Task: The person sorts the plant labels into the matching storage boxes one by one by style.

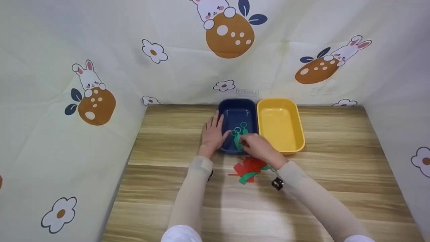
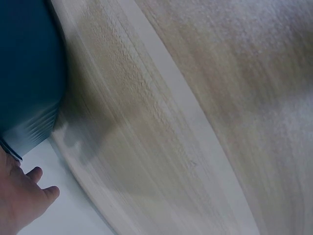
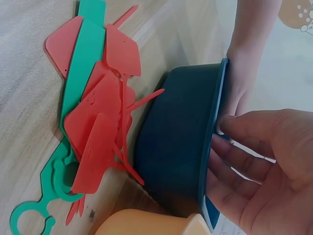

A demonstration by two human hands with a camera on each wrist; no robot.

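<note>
My left hand point(image 1: 212, 133) rests along the left rim of a dark blue bin point(image 1: 239, 103), fingers straight and thumb reaching over the inside. Inside the bin lie several green plastic tags point(image 1: 238, 138) with ring ends. My right hand point(image 1: 258, 146) reaches over the bin's front right part, close to those tags. In the right wrist view, the thumb point(image 3: 249, 126) stands apart from the loosely bent fingers, nothing showing between them; the bin wall hides the fingertips. In front of the bin lies a pile of red flat tags point(image 3: 95, 120) with thin pointed stems, mixed with green ring-ended tags point(image 3: 80, 81).
A yellow bin point(image 1: 278, 126) stands against the blue bin's right side. Both sit on a wood-grain table point(image 1: 161, 188) before a fabric wall point(image 1: 181, 77) printed with rabbits and flowers. A small black device point(image 1: 277, 183) shows by the right wrist.
</note>
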